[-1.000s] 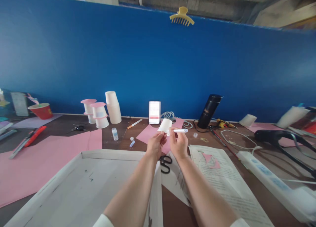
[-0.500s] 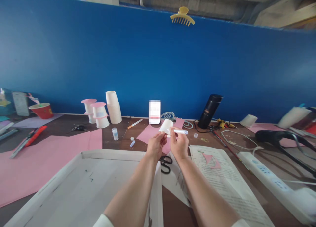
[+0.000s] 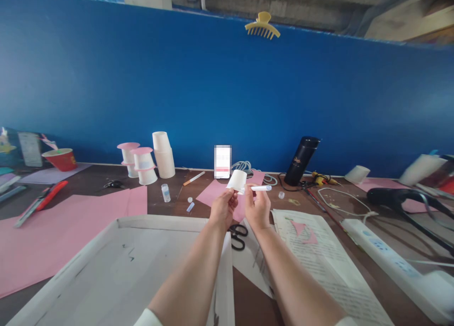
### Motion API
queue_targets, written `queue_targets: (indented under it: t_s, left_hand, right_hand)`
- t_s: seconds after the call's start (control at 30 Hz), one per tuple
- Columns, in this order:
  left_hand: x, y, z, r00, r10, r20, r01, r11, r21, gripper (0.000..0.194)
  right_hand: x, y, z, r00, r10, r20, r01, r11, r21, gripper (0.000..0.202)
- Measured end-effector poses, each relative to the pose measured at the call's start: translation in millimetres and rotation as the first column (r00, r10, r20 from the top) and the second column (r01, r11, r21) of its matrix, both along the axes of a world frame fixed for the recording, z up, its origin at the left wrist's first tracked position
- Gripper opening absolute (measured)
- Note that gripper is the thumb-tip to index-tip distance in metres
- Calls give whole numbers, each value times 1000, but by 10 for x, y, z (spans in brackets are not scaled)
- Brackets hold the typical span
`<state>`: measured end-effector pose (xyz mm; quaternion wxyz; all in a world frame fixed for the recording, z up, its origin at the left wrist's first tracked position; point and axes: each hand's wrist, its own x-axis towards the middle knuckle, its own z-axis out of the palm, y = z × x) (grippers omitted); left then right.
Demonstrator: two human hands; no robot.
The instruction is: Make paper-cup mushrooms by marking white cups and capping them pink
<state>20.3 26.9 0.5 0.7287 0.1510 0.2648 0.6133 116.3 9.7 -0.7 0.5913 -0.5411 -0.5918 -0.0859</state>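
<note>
My left hand [image 3: 224, 207] pinches the rim of a small white paper cup [image 3: 237, 180], which is tilted with its base up. Close beside it, my right hand [image 3: 258, 207] holds a white pen-like tube [image 3: 261, 188], its left end near the cup's rim. Pink paper [image 3: 213, 192] lies on the table behind and below the hands. Black scissors handles [image 3: 238, 237] show just under my wrists. A lit phone [image 3: 222, 161] stands upright behind the cup.
Stacked white cups [image 3: 163, 155] and cups with pink discs [image 3: 144, 166] stand back left. A white tray [image 3: 163, 222] is front left. At right are a black bottle [image 3: 301, 160], a printed booklet [image 3: 319, 250] and a power strip [image 3: 385, 257]. A box cutter [image 3: 42, 201] lies left.
The cup in my left hand has shifted slightly left and turned a little more upright. My right hand and the tube have hardly moved.
</note>
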Motion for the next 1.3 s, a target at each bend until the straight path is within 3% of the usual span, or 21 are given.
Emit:
queue_targets:
  t_s: [0.4,0.7,0.77,0.83,0.9,1.13,1.3]
  left_hand:
    - [1,-18,6,999,-25,-30,25,1000,4,5]
    - [-5,-14,16,1000,-18,8,18,1000,-18,8]
    - [-12,-7,15,999,-25,27,26,999,-29,8]
    - [-22,-4,18,998,-42,50,44,998,-41,7]
    - [-33,-5,26,994,-78,73,82,995,-52,6]
    - [-40,-40,54,970,-233,73,238,969,-66,6]
    - [9,-72,30,973,-232,7,232,972,-17,5]
  right_hand:
    - [4,-6,20,999,26,21,-25,1000,-9,29]
    - [-12,-27,46,998,27,-60,-28,999,-17,29]
    - [11,-7,54,962,53,-269,-57,998,-7,29]
    - [54,42,42,839,83,-538,-93,996,8,32]
    - [103,111,0,745,84,-662,-107,994,5,38]
    - [158,284,-216,652,207,-729,-359,932,-56,48]
    - [206,315,-283,688,197,-698,-339,938,-69,50]
